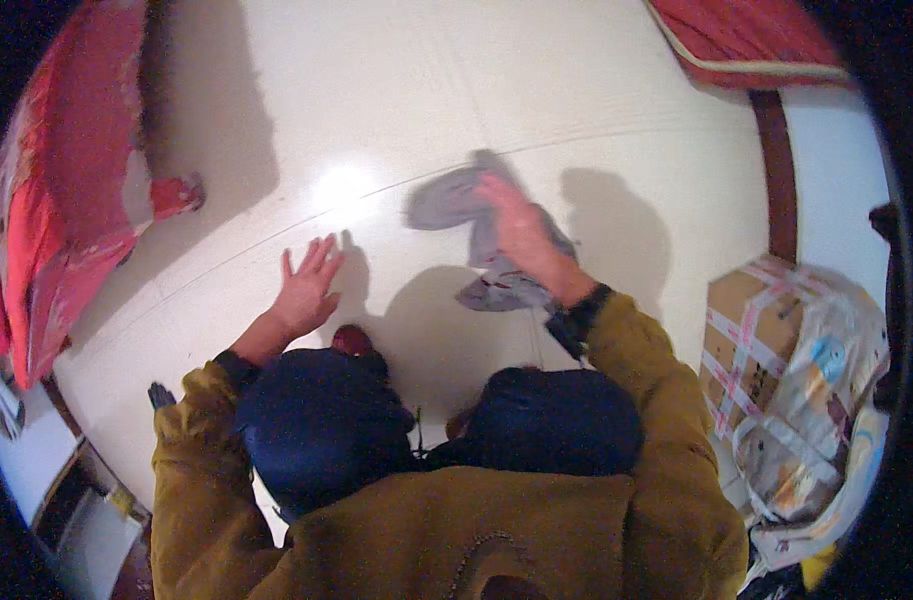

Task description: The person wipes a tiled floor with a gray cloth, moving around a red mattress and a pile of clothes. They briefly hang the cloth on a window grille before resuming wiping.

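A crumpled grey cloth (486, 232) with small reddish marks lies across the pale floor (426, 75) in front of my knees. My right hand (516, 221) is on the cloth's right side and grips it; motion blurs both, and the fingertips are hard to make out. To the left, my left hand (306, 289) holds nothing, its fingers spread over the floor beyond my left knee. The cloth and that hand are well apart. Whether the left palm touches the floor, I cannot tell.
A red-covered piece of furniture (81, 165) stands at the left. Red fabric with a pale edge (756, 52) hangs at the upper right. On the right are a taped cardboard box (749, 330) and a clear plastic bag (824, 420). A dark baseboard (775, 180) lines the wall.
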Motion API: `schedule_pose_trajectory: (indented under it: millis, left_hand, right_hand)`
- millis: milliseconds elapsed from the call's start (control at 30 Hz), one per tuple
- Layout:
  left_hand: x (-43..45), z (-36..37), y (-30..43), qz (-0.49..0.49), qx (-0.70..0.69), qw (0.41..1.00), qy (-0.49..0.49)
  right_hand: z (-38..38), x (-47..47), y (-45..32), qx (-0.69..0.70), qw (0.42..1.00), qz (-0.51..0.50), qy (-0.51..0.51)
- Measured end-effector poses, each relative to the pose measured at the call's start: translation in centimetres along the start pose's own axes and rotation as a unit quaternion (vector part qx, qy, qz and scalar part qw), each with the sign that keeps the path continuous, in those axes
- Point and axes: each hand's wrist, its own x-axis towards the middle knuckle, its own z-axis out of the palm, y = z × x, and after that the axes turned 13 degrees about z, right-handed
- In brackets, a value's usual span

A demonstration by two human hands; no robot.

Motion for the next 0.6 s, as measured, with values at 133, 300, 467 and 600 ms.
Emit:
schedule_pose_trajectory:
  millis: [133,300,467,600]
  left_hand:
    - [0.6,0.1,-0.5,0.021,-0.003,1.0,0.016]
    - [1.5,0.7,-1.1,0.05,-0.023,0.997,0.061]
    - [1.9,1.1,-1.4,0.046,-0.06,0.995,0.067]
    - [2.0,1.0,-1.7,0.06,-0.087,0.988,0.115]
  right_hand:
    - [-6.3,1.3,5.7,-0.131,0.976,0.057,0.165]
    - [-7.1,6.4,12.2,-0.297,0.895,0.279,0.185]
    - [-0.9,13.4,7.1,-0.351,0.912,0.157,0.14]
    - [6.7,16.2,-1.4,-0.376,0.903,0.142,0.149]
